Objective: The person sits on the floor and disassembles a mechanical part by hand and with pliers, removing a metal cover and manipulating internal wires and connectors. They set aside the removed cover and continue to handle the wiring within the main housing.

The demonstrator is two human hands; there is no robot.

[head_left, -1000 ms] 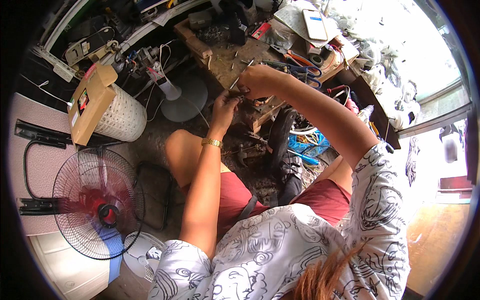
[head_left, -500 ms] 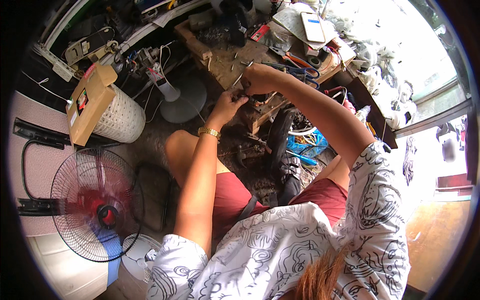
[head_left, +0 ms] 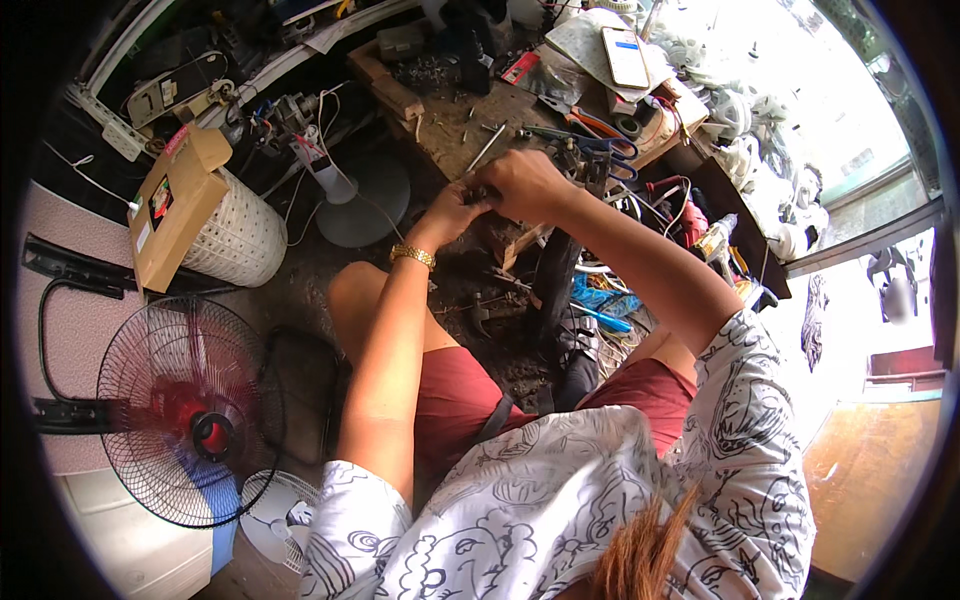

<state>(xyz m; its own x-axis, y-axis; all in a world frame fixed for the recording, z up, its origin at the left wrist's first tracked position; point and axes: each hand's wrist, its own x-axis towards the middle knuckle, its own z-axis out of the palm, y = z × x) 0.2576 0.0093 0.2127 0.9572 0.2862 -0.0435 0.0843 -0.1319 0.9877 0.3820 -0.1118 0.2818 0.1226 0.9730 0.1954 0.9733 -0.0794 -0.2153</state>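
Note:
My left hand (head_left: 453, 214), with a gold watch (head_left: 413, 256) on the wrist, is closed, thumb and fingers pinched together at the front edge of the wooden workbench (head_left: 448, 130). My right hand (head_left: 532, 186) is closed too, its fingertips meeting those of the left. Something small and dark shows between the two hands, too covered by fingers to name. Just beyond them a thin metal rod (head_left: 487, 147) lies slanting on the bench. Scissors with blue handles (head_left: 622, 150) and pliers with orange handles (head_left: 590, 121) lie to the right of it.
A phone (head_left: 625, 57) rests on papers at the back right. On the floor are a hammer (head_left: 481, 314), a blue-handled tool (head_left: 603, 318) and loose wires. A round fan base (head_left: 372, 200), a cardboard box (head_left: 178, 208) on a white basket and a caged fan (head_left: 190, 410) stand at left.
My right hand has come back toward me from above the rod, down to the left hand. The rod now shows uncovered on the bench. The left hand has shifted only slightly.

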